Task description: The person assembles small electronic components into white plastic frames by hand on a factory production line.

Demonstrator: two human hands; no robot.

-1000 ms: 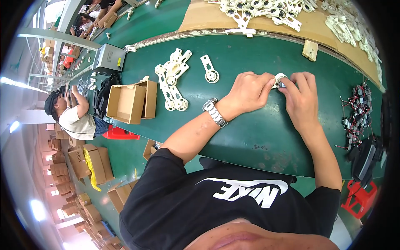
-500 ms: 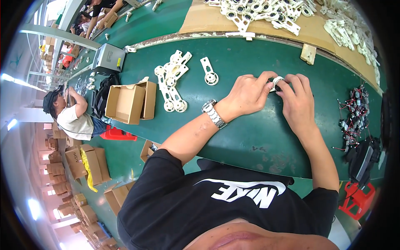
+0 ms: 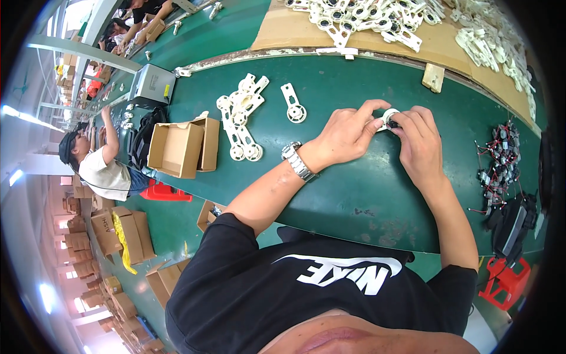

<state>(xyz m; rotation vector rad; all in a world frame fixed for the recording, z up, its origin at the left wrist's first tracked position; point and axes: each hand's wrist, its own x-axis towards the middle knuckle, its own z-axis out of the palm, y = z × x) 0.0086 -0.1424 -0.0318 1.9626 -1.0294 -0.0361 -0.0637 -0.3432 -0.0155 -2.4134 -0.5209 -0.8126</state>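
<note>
Above the green bench, a white plastic part point(image 3: 387, 114) with a round ring end is pinched in the fingers of my left hand point(image 3: 349, 135). My right hand point(image 3: 421, 146) is closed at the same ring, its fingertips on a small black piece point(image 3: 392, 124) that sits at the opening. Fingers cover much of both, so the kind of black piece is unclear. Left of my hands lies a single white arm-shaped part point(image 3: 295, 107) with a round spoked end. Farther left is a loose pile of similar white parts point(image 3: 240, 118).
Cardboard boxes point(image 3: 174, 147) stand on the left. Small dark components with red wires point(image 3: 500, 159) lie at the right. Beyond a raised edge, many white parts point(image 3: 365, 17) cover cardboard; a small block point(image 3: 433, 77) sits there. A co-worker point(image 3: 103, 168) sits at far left.
The white part has turned in my fingers, its ring now facing up more openly with the black piece visible at it. The co-worker at left has raised an arm.
</note>
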